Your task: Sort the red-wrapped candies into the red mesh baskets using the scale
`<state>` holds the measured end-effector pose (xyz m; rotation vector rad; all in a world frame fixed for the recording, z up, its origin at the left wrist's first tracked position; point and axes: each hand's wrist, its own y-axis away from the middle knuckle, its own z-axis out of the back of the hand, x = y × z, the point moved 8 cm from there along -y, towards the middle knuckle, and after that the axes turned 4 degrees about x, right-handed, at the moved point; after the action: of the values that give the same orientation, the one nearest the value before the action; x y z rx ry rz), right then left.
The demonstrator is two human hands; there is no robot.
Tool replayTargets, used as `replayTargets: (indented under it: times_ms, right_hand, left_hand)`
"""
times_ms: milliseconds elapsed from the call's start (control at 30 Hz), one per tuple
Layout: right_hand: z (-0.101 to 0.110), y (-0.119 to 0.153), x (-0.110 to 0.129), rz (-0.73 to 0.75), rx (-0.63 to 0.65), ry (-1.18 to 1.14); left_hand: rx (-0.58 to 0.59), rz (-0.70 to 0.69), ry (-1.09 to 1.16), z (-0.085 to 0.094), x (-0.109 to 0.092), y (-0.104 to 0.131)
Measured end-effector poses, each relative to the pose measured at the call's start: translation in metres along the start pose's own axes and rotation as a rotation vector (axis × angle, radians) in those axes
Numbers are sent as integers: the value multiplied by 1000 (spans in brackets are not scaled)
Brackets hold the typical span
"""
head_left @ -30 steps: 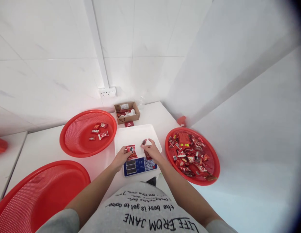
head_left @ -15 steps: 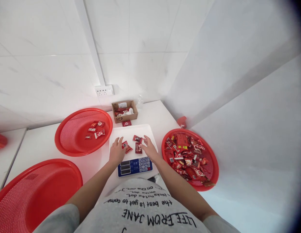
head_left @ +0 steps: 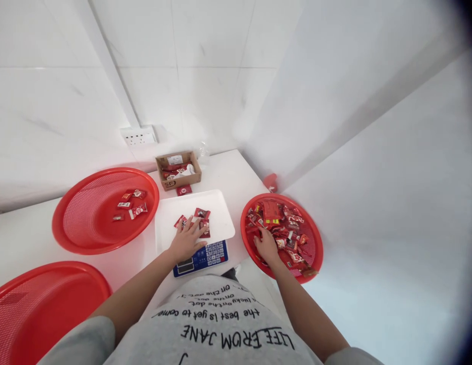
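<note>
My left hand [head_left: 187, 244] lies over the white pan [head_left: 220, 225] of a weighing scale, fingers spread. Beneath and around its fingertips are red-wrapped snack packets [head_left: 202, 213], one of them partly covered. On the near side of the pan, the scale's blue keypad panel [head_left: 215, 253] is partly hidden by that hand. My right hand [head_left: 266, 247] is inside the right red basket [head_left: 320, 238], among a pile of mixed red snack packets [head_left: 292, 235]. Its fingers are bent together against the packets; what they hold, if anything, is too small to make out.
A red basket [head_left: 59, 218] at the left holds several small packets [head_left: 138, 211]. Nearer me stands another red basket [head_left: 95, 276]. Behind the scale are a cardboard box [head_left: 178, 181] with red packets and a single red packet [head_left: 184, 190]. A wall socket [head_left: 139, 136] is above.
My right hand has left the scale pan and moved right into the basket of packets. The left hand has shifted inward over the packets on the pan. The view has turned slightly right.
</note>
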<state>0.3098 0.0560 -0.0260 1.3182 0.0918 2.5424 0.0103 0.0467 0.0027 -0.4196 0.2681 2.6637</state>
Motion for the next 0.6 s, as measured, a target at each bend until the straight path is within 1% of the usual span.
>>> replayTargets:
  times_ms: [133, 200, 267, 300, 467, 600]
  right_hand:
    - [-16, -4, -6, 54, 128, 323]
    - [-21, -6, -8, 35, 135, 470]
    - [-23, -7, -10, 3, 117, 521]
    - [-24, -8, -12, -10, 118, 494]
    - [-30, -9, -33, -136, 173, 186]
    - [-25, -11, -42, -151, 171, 151]
  left_hand:
    - [-39, 34, -26, 2, 0, 8]
    - [-48, 65, -22, 1, -1, 14]
    - [-43, 95, -9, -1, -1, 21]
    - [-40, 107, -1, -2, 0, 24]
    - [-47, 157, 39, -2, 5, 40]
    - [-27, 181, 62, -3, 6, 48]
